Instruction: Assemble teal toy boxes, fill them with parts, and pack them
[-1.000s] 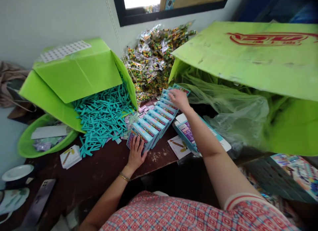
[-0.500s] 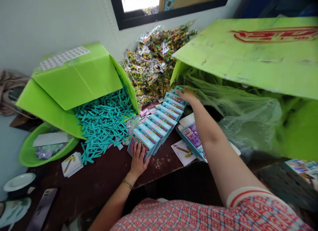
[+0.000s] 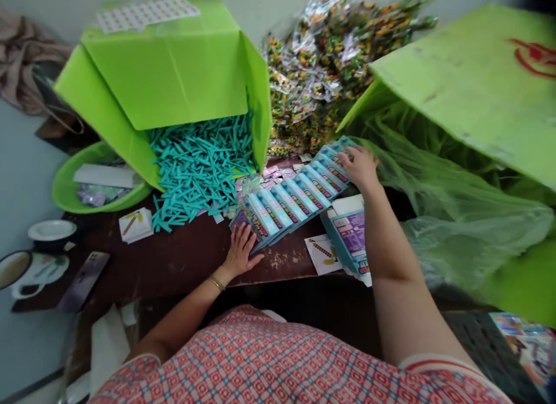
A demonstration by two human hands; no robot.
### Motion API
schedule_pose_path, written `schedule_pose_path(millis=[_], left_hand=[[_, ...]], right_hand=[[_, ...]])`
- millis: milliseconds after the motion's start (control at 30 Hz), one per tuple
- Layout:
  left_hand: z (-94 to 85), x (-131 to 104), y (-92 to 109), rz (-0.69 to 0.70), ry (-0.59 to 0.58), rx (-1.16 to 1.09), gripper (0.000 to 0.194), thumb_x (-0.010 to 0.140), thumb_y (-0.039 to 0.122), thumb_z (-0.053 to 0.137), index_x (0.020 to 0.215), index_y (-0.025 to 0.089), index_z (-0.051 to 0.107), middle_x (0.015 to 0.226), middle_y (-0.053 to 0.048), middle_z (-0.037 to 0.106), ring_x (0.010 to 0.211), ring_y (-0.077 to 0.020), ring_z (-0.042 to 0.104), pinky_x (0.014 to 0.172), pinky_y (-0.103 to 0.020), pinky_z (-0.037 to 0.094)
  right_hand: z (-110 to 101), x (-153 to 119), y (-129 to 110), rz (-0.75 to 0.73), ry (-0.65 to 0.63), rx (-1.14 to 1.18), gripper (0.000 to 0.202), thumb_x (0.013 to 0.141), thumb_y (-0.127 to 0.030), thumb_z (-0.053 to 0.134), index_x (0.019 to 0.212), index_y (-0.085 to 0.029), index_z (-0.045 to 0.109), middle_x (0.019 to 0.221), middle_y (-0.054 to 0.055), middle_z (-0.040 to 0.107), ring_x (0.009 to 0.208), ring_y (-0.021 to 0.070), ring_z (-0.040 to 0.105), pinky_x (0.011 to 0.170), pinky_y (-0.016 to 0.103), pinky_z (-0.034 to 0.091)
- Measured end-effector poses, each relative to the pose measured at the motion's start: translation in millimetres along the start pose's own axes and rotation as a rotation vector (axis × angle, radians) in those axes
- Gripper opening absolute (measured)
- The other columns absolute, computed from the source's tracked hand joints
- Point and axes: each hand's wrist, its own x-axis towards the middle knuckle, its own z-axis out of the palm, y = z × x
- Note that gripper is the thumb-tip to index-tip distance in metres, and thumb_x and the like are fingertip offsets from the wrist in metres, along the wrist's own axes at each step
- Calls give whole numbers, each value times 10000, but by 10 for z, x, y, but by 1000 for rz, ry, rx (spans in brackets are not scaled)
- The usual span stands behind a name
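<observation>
A slanting row of several light-blue printed boxes [image 3: 297, 198] lies on the dark brown table [image 3: 191, 265], leaning on one another. My left hand [image 3: 240, 250] rests against the near left end box, fingers spread and thumb apart. At the far right end of the row, my right hand [image 3: 361, 165] touches the last box with its fingers apart. Right of the row lie a blue and purple box [image 3: 350, 236] with an open flap and a white card [image 3: 322, 254] with a picture. Small purple and green packets [image 3: 273, 177] are scattered behind the row.
Teal sticks [image 3: 200, 172] spill from a green carton [image 3: 174, 74] at the left. Bags of colourful pieces [image 3: 321, 80] lie behind. A green basin [image 3: 65, 190], cards [image 3: 135, 224], phone [image 3: 84, 281] and mug [image 3: 41, 272] are left; a large green carton [image 3: 469, 68] with netting stands right.
The view has shifted, so the left-side things show more fully. My hands remain at the two ends of the box row, the right one now with fingers curved over the last box.
</observation>
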Motion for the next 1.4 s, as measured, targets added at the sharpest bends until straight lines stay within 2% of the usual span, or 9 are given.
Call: schedule_pose_path(millis=[200,400,533,633,700,867,1067,1233,1400], left_hand=[[-149,-220,35,-149,-185,-11,827,954,468,729,1648,184,380,1716,-230,364,1663,-387,214,1330,-672,179],[-593,-258,25,-376,-285,4,587,1030,428,599,1548,162,526,1717,-187,391,1652,-362,260,1349,-603,155],[-1300,-405,-624,-902,89,194,493,1034,369,606,1431,77,606,1654,-215,467,1588,-411,377,1302,-595,280],[-1933,-541,-1290,-1185,333,365,540,1077,275,488,1538,-3,447,1675,-345,340,1616,-429,304,1292,-659,265],[-2274,-575,-1690,-1313,437,424,482,1051,239,527,1504,74,515,1624,-290,441,1580,-361,391,1307,-554,312],[-2676,-397,-2428,-1114,336,469,346,1030,223,541,1342,144,667,1429,-185,622,1434,-293,538,1268,-413,378],[-2634,121,-3109,-1060,3,502,397,983,103,451,1258,126,736,1451,-217,624,1431,-337,507,1232,-504,376],[-2587,379,-3361,-970,-268,530,436,922,68,445,1205,125,771,1642,-193,502,1602,-378,321,1301,-642,186],[-2802,398,-3364,-941,-218,540,451,940,75,403,1237,101,741,1575,-222,568,1591,-352,337,1300,-637,195]], right_hand=[[285,-972,-1059,-311,-144,60,680,1013,-689,468,1546,-284,583,1670,121,464,1592,432,325,1300,727,193],[272,-1291,-1250,-208,-114,47,702,951,-759,296,1629,-586,353,1709,63,407,1613,419,284,1274,754,200],[19,-1369,-1254,-277,11,125,562,959,-684,324,1511,-783,291,1673,36,435,1555,382,390,1218,660,328],[-88,-1534,-1281,-339,-61,122,583,985,-684,360,1562,-733,290,1671,-15,455,1503,458,452,1193,718,388],[-91,-1640,-1303,-414,-106,112,593,1017,-656,414,1603,-668,324,1665,-51,469,1471,494,487,1155,761,448],[-42,-1896,-1446,-469,-129,129,572,1057,-555,489,1619,-447,482,1587,66,564,1424,465,564,1149,679,515],[71,-2280,-1510,-361,-263,230,513,1013,-574,521,1474,-385,644,1524,83,623,1415,430,588,1142,635,538],[246,-2520,-1394,-361,-281,217,550,1015,-655,508,1357,-285,729,1484,104,664,1322,386,676,1089,570,599],[305,-2529,-1596,-429,-241,202,497,1064,-599,495,1380,-292,724,1482,96,671,1265,347,718,990,501,656]])
